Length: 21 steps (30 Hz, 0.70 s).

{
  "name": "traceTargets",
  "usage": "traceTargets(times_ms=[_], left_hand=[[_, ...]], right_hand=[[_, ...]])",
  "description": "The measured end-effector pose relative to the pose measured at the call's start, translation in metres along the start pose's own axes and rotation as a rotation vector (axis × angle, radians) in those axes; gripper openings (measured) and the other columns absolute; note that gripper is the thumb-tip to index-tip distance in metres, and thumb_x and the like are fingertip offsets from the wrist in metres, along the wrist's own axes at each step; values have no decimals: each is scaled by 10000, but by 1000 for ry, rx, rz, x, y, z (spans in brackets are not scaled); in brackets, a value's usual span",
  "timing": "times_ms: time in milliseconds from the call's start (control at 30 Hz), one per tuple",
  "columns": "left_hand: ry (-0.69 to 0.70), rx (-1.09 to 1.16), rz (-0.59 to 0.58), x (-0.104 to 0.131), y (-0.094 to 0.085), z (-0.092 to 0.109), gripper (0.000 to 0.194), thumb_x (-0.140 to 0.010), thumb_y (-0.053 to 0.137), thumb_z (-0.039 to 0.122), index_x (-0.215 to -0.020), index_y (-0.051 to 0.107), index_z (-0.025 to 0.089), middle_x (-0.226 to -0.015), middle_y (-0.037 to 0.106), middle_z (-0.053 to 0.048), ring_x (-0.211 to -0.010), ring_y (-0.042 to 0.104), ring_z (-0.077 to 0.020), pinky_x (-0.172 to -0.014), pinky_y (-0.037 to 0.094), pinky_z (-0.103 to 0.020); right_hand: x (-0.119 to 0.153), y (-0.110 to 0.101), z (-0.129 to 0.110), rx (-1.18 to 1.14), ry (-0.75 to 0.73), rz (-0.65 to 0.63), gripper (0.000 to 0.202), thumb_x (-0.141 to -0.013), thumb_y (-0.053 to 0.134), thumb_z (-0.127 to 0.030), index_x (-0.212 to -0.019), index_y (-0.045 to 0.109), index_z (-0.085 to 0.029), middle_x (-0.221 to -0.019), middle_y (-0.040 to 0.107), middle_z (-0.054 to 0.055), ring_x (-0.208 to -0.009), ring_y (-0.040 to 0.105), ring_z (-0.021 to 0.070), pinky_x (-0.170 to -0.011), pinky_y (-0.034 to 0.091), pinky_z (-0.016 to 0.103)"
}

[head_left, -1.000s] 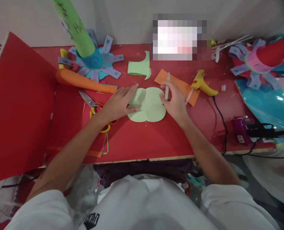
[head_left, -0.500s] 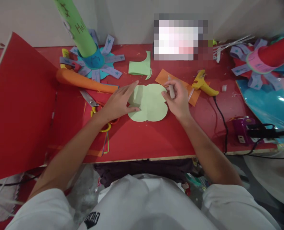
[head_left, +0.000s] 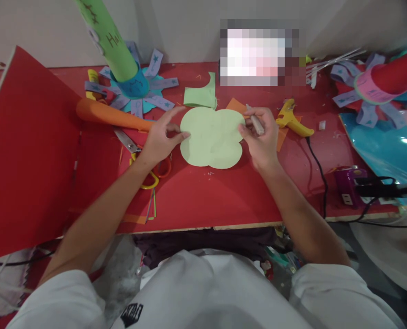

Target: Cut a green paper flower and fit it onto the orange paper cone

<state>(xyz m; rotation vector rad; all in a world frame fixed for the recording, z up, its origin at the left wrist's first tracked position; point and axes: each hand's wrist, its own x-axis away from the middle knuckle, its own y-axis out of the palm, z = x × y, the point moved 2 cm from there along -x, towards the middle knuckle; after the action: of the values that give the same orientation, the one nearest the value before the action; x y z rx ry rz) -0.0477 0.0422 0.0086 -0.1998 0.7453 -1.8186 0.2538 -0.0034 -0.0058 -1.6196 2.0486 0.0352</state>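
Observation:
A light-green paper cutout (head_left: 211,139) with rounded, cloud-like lobes is held up slightly above the red table. My left hand (head_left: 164,139) pinches its left edge between thumb and fingers. At the right edge, my right hand (head_left: 261,137) grips the paper with thumb and fingertips. A pale, thick pen (head_left: 257,124) is also tucked in the right hand's fingers. Behind the cutout lies a green paper offcut (head_left: 200,95). An orange paper piece (head_left: 236,106) is partly covered by the cutout and my right hand.
Scissors (head_left: 150,178) and an orange paper cone (head_left: 114,116) lie left. A corded yellow glue gun (head_left: 292,119) rests right, near a purple power box (head_left: 349,185). Green (head_left: 116,50) and red (head_left: 402,73) paper tubes stand at the sides. A red board (head_left: 32,155) rises left.
The cutout has been lifted off the table and tilted up. My left hand has moved from lying over it to pinching its left edge; my right hand has shifted slightly right.

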Motion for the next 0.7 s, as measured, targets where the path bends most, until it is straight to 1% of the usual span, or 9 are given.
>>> traceTargets(times_ms=[100,200,267,367,467,533,633,700], left_hand=[[1,-12,1,0,-1,6,872,-896,652,811,-1549,495,253,-1046,777,-88,-952,778,-308,-878,621,-476],[13,-21,4,1,-1,8,839,-909,633,812,-1535,490,272,-1161,765,-104,-1004,775,-308,-899,612,-470],[16,-31,2,1,-1,6,813,-919,607,822,-1517,485,285,-1131,763,-93,-1028,772,-305,-904,613,-469],[11,-42,13,0,1,1,799,-918,575,850,-1474,486,283,-1023,750,-72,-1017,769,-302,-897,616,-482],[2,-35,16,0,3,1,796,-904,566,874,-1435,477,288,-1049,729,-77,-1000,767,-295,-873,620,-483],[-7,-8,-1,1,4,5,796,-915,535,881,-1443,429,295,-1099,719,-92,-1022,762,-294,-879,624,-491],[27,83,1,4,6,16,751,-953,490,859,-1454,339,320,-1212,700,-108,-1099,744,-281,-946,624,-521],[59,96,-7,7,8,21,724,-951,494,859,-1427,367,328,-1276,673,-113,-1124,727,-275,-965,622,-526]], right_hand=[[0,-1,1,12,-22,-1,385,-986,697,-588,-1264,631,-330,-1157,729,80,-1016,746,277,-838,671,506],[0,-1,1,15,-30,0,378,-990,694,-588,-1260,633,-330,-1103,734,79,-990,752,279,-807,670,497],[0,-1,2,18,-30,1,400,-993,684,-606,-1280,632,-334,-1083,739,83,-975,758,281,-787,671,493],[0,-2,4,52,-26,-8,462,-996,651,-652,-1345,616,-350,-1105,745,94,-998,766,295,-781,674,502],[0,-2,6,84,-42,-23,488,-1014,609,-664,-1396,596,-361,-1142,742,103,-1032,764,303,-787,668,505],[-1,-2,6,78,-50,-20,479,-1016,608,-658,-1389,597,-357,-1132,740,101,-1020,763,297,-782,665,498],[-1,-3,3,57,-22,8,462,-997,641,-659,-1331,619,-340,-1098,739,91,-998,759,289,-788,665,495],[-1,-3,0,37,-1,28,436,-981,670,-650,-1269,636,-324,-1076,731,82,-993,753,284,-800,662,488]])
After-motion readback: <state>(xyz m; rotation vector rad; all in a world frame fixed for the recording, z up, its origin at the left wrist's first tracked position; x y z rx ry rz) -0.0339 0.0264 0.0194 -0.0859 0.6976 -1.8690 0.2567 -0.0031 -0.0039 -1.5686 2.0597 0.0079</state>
